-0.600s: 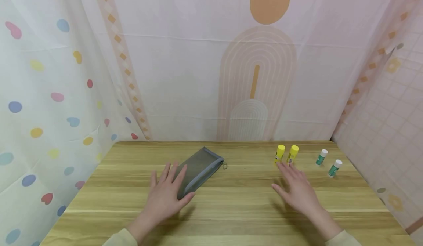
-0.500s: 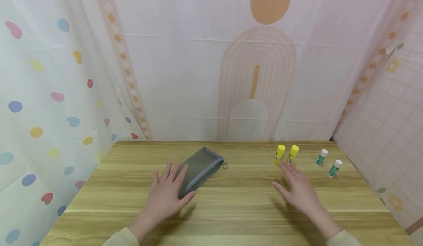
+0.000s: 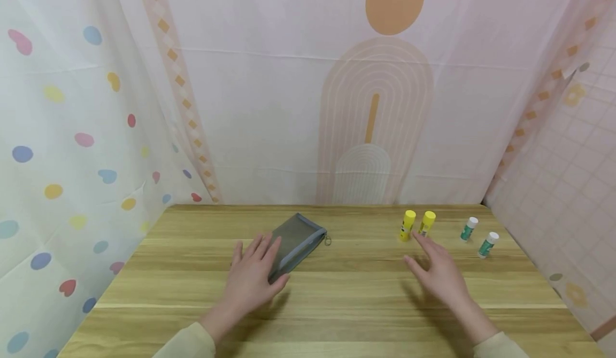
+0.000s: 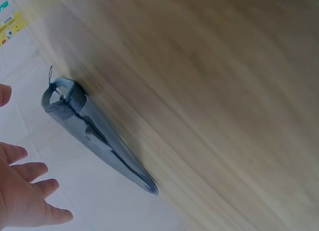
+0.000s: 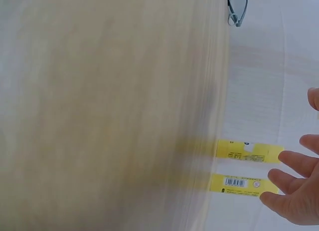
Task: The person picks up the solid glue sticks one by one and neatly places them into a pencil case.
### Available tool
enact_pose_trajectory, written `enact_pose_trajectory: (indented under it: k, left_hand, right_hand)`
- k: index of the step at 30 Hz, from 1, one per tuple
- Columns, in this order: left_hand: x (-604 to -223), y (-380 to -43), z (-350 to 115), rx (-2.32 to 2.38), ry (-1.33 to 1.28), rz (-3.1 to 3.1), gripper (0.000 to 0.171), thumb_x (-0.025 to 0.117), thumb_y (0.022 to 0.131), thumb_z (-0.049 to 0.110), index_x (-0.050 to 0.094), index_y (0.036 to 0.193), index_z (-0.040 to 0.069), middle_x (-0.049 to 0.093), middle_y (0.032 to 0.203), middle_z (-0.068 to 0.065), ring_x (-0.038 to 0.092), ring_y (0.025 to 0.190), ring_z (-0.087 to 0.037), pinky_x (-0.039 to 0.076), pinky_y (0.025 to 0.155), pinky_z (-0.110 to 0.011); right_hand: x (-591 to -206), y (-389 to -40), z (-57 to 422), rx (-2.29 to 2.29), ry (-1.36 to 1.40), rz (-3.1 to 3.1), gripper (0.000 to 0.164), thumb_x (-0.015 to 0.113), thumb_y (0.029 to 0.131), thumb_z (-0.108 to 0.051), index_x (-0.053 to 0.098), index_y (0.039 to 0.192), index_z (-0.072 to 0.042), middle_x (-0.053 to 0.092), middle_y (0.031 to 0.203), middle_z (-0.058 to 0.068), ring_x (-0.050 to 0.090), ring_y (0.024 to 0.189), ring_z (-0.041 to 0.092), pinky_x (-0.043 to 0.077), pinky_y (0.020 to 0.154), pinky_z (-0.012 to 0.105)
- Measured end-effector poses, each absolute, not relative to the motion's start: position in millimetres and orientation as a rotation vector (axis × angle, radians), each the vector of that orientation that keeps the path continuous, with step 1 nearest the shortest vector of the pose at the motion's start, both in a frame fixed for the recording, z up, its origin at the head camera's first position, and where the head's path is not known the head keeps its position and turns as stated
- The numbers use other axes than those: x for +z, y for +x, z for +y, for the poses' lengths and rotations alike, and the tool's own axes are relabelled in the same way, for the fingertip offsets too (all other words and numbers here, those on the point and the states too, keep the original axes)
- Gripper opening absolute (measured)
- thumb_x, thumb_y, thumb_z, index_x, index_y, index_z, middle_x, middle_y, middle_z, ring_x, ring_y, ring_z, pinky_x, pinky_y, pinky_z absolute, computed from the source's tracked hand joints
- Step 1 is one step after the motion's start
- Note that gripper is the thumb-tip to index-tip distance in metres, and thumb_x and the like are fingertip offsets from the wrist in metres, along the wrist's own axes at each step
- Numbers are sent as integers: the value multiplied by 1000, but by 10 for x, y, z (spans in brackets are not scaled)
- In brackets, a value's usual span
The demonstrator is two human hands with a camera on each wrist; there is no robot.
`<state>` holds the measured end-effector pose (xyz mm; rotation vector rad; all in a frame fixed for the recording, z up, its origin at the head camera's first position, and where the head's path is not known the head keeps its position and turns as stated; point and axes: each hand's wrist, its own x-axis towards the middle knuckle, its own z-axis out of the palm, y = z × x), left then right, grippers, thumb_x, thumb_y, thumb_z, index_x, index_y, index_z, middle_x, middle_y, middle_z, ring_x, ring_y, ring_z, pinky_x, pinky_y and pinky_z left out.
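A grey zip pouch lies slantwise on the wooden table, its zipper side facing the person and a small ring at its far right corner. My left hand is spread over the pouch's near left end, hiding part of it; in the left wrist view its fingers stand apart from the pouch. Two yellow glue sticks stand upright side by side at the back right. Just in front of them is my right hand, fingers extended and thumb apart, its fingertips overlapping the right-hand stick in the right wrist view.
Two smaller green glue sticks with white caps stand farther right, near the table's right edge. A patterned curtain hangs behind the table, with more cloth along both sides.
My left hand has shifted right, farther over the pouch. My right hand has drifted slightly right, and its fingers have drawn closer together. Pouch and glue sticks stay in place.
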<state>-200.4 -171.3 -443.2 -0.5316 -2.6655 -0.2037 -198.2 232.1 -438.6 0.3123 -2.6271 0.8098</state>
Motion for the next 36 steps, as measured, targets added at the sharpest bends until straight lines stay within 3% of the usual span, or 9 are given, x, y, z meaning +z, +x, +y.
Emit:
enact_pose_trajectory:
  k: [14,36]
  left_hand:
    - [-4525,-2120,-1594,-212,-582,-2679,71,81,80,36,55,140,8,52,142,-19,45,132,-43,31,103,-70]
    - [-4607,-2239,-1465,-239,-554,-2809,49,67,89,9,57,138,5,56,138,-18,52,126,-39,44,93,-66]
  right_hand:
    - [-4348,-1987,2337,910,263,-2634,60,64,98,-29,45,145,2,49,140,29,46,126,52,36,102,65]
    - [-4348,-2042,2383,963,223,-2650,59,62,99,-30,45,143,6,53,136,29,47,126,50,36,102,64]
